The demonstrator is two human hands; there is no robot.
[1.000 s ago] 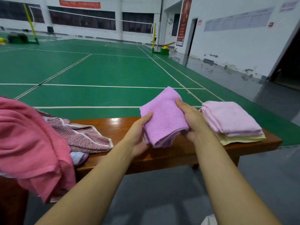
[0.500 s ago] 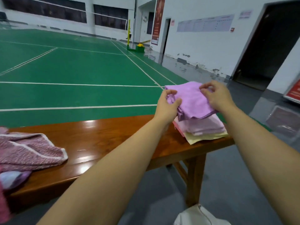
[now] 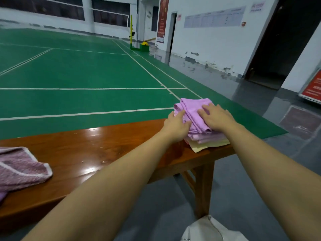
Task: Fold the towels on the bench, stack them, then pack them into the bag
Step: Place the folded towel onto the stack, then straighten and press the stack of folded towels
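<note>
Canvas of a pale bag shows at the bottom edge, down on the grey floor by the wooden leg. Above it runs the glossy brown worktop, and at its left end a mauve striped towel with white edging lies loose and unfolded, well apart from both hands. Toward the right end sits the stack of folded towels: a pale yellow one at the bottom, pink layers over it, and a lilac towel on top, its folds a little rumpled. The left hand rests against the near left side of that lilac towel, fingers fairly straight and touching the cloth, thumb lying along its edge. The right hand lies flat on top of it, fingers spread and pressing down, gripping nothing. Beyond the worktop stretches the green court with white lines, and then a white wall with a dark doorway at the far right.
</note>
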